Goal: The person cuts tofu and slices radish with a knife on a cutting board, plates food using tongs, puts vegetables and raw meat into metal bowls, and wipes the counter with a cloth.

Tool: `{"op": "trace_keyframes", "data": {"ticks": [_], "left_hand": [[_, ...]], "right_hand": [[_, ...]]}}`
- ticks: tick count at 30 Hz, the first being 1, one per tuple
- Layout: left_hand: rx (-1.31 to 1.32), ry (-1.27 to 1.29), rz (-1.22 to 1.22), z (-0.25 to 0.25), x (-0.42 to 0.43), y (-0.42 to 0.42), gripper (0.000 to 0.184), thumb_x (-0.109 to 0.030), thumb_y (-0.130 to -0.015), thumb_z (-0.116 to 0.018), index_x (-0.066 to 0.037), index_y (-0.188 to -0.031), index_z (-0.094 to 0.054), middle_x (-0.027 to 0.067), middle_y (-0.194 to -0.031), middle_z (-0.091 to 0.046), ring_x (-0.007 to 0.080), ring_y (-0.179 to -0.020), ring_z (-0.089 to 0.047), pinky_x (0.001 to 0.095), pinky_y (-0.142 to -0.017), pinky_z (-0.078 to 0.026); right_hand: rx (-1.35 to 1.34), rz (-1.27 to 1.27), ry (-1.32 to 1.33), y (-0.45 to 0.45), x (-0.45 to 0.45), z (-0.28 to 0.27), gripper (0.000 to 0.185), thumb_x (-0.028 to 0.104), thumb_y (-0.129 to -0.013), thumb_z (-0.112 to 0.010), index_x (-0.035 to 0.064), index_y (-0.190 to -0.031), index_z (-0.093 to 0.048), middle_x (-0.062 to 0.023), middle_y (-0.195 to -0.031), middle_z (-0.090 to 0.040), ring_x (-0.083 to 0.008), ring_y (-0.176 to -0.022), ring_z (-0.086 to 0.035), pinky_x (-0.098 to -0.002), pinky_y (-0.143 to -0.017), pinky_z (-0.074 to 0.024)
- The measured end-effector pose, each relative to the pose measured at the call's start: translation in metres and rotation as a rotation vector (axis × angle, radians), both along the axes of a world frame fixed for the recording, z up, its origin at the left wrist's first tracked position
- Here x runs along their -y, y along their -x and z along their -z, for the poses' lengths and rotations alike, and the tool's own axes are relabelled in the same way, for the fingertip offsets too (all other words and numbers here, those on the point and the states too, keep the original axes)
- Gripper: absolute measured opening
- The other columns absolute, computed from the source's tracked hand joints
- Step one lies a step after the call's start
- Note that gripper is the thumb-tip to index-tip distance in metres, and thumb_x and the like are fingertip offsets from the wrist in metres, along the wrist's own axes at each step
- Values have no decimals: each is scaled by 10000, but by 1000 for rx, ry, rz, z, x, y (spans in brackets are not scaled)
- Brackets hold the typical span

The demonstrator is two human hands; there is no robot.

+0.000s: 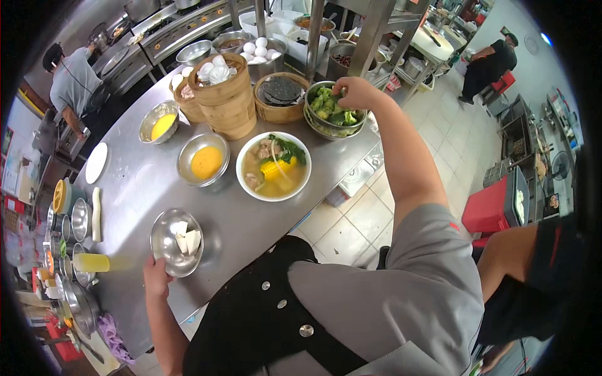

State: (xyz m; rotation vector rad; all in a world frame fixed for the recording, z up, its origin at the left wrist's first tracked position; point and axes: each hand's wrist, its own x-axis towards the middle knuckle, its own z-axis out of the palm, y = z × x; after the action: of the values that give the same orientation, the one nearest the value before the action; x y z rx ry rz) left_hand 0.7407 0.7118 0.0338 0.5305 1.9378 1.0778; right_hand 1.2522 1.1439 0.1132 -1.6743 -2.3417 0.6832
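Note:
My left hand [158, 277] is closed on the near-left rim of a small steel bowl [164, 233], in which several white pieces [187, 239] lie. Far to the right, my right hand [359, 94] reaches into a metal bowl of broccoli [326, 106], its fingers curled down onto the florets; the fingertips are partly hidden. Between the two hands stands a white bowl of soup [274, 166] with corn, meat pieces and green leaves. Beside it is a metal bowl of beaten egg [205, 163].
Bamboo steamers [227, 103], a steamer of dark round wrappers [282, 91] and a bowl of eggs [258, 50] line the far edge. A yellow squeeze bottle [91, 262] and white plate [96, 163] are leftward. One co-worker [75, 81] is left, another [492, 66] far right; a person's arm [511, 260] is close right.

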Motion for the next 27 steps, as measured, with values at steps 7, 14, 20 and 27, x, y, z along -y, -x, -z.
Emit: {"op": "trace_keyframes", "data": {"ticks": [7,14,20,27], "left_hand": [[121,-174,-101,-27,0,-15,344,-108,-883,-520,-13,-1209,-575,104,-1078,-647,196,-878,-671,321,-609,-554],[-77,-110,170,-43,-43,-68,403,-170,-916,-530,9,-1274,-573,74,-916,-665,112,-679,-589,274,-561,-475],[-184,-93,292,-38,-54,-86,390,-171,-925,-499,0,-1270,-565,98,-947,-660,155,-707,-611,287,-584,-505],[35,-163,170,-29,-38,-72,353,-110,-923,-491,-37,-1257,-576,31,-953,-649,89,-715,-592,225,-544,-441]], "right_hand": [[-834,187,323,-20,17,-14,379,115,-794,-733,116,-1163,-647,-5,-956,-645,-131,-796,-635,-262,-603,-484],[-848,-560,353,124,116,-19,388,30,-797,-722,63,-1173,-633,-2,-1026,-633,-114,-976,-599,-281,-880,-498],[-726,-859,72,209,190,20,444,125,-788,-762,85,-1210,-625,-45,-1153,-632,-163,-1020,-620,-337,-907,-514],[-392,-455,-147,141,143,-48,240,245,-865,-708,79,-1038,-715,-117,-930,-718,-220,-847,-689,-336,-772,-545]]}}
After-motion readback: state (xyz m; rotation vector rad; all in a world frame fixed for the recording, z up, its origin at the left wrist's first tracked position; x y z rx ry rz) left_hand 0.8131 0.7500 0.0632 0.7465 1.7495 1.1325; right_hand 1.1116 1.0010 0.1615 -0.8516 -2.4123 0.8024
